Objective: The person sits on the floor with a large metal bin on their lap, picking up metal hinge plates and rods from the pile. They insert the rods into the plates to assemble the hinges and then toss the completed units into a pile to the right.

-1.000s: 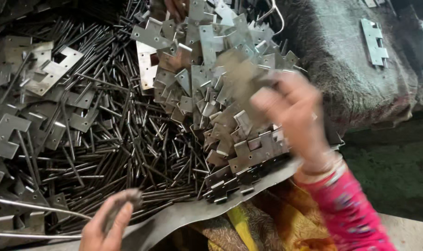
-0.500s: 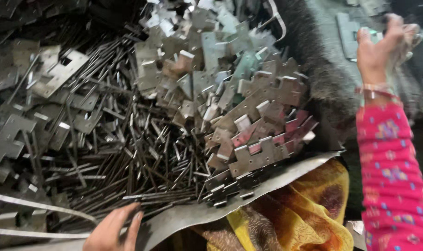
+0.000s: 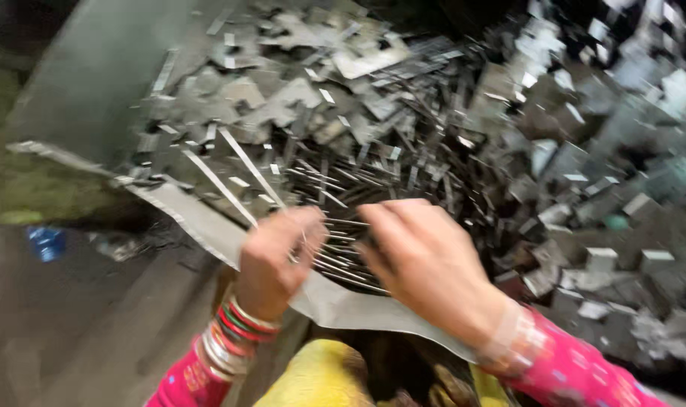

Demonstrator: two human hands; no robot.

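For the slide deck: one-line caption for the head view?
Both hands, left hand and right hand, gather thin metal pins beside heaped flat metal plates.

No packages, labels, signs or screens show anywhere in the frame, from upper left to lower right.

Both hands, L [image 3: 271,260] & R [image 3: 426,264], on thin metal rods [image 3: 343,260]; hinge plates [image 3: 584,181] heaped behind.

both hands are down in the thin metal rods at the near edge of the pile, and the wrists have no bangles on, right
Not quite: the head view shows bangles on the left wrist. Both the left hand and right hand are indeed at the thin metal rods near the pile's edge.
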